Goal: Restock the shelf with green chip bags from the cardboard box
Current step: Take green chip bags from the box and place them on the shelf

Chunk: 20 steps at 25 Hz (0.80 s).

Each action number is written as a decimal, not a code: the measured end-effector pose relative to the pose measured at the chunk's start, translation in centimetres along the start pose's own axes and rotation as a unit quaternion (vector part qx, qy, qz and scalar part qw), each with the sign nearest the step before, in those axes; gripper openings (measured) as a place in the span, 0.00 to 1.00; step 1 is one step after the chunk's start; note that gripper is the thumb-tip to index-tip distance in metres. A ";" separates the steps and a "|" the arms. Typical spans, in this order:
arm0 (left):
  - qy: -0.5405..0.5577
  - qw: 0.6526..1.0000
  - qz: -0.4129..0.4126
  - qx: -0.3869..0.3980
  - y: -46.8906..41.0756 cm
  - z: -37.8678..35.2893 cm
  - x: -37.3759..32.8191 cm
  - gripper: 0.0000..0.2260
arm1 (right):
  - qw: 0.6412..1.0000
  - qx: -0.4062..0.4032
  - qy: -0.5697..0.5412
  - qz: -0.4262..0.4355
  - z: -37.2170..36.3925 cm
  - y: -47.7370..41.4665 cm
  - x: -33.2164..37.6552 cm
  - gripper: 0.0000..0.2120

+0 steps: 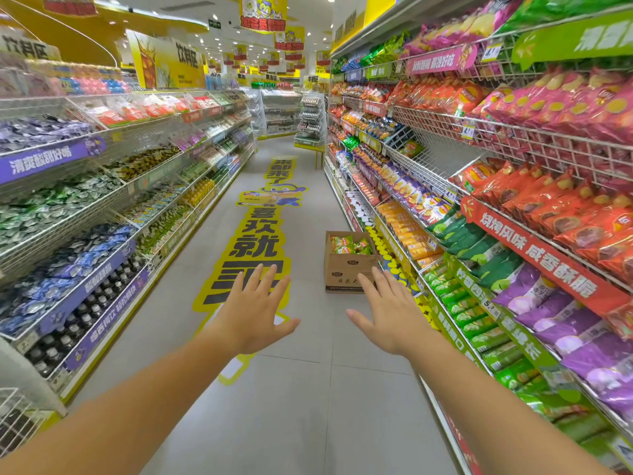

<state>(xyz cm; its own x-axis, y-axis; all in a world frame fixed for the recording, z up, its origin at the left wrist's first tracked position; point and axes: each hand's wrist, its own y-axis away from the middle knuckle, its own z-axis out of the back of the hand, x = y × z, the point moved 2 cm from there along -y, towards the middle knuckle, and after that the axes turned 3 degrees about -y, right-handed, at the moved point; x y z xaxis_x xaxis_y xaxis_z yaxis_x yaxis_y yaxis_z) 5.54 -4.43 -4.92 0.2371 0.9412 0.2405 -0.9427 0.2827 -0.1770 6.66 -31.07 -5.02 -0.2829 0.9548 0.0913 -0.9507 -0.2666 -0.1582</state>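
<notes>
The cardboard box (344, 270) sat on the grey floor (308, 389) just right of the frame's centre, close against the foot of the right-hand shelf (442, 156). It was plain brown with dark print on its front, and its top flaps stood open. Inside lay the green chip bags (342, 244), light green with orange and yellow patches. They were packed together, so a count could not be made. The print on them was too small to read.

The box's lower right corner was covered by the fingertips of the right hand (390, 313), and its far side was hidden behind the bags. At the right edge of the frame the shelf was cut off, and its nearest packs were blurred. Dark green bags (469, 241) lay on a middle tier of it, above and to the right of the box, beside purple packs (534, 296).

Both hands were held out in the lower centre of the frame, palms down and fingers spread wide. The left hand (255, 313) hung over the yellow floor decal (253, 234), empty and touching nothing. The right hand was equally slack and empty. I could not tell whether its fingertips reached the box or only crossed in front of it.
</notes>
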 end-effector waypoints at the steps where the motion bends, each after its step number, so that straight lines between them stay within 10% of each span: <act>1: 0.007 1.000 0.000 0.001 -1.1 -0.4 0.3 0.44 | 1.000 0.004 0.006 -0.003 -0.2 -1.0 -0.4 0.41; 20: -0.004 1.000 -0.026 0.012 -31.1 -10.5 16.1 0.41 | 0.999 0.005 0.019 -0.050 -5.5 -33.3 -2.3 0.38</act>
<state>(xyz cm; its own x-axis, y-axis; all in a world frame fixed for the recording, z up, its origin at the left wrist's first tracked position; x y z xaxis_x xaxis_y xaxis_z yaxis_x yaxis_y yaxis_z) 41.10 3.84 -5.58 0.2836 0.9242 0.2558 -0.9350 0.3257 -0.1404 39.61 -23.64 -5.36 -0.1809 0.9811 0.0682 -0.9755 -0.1701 -0.1395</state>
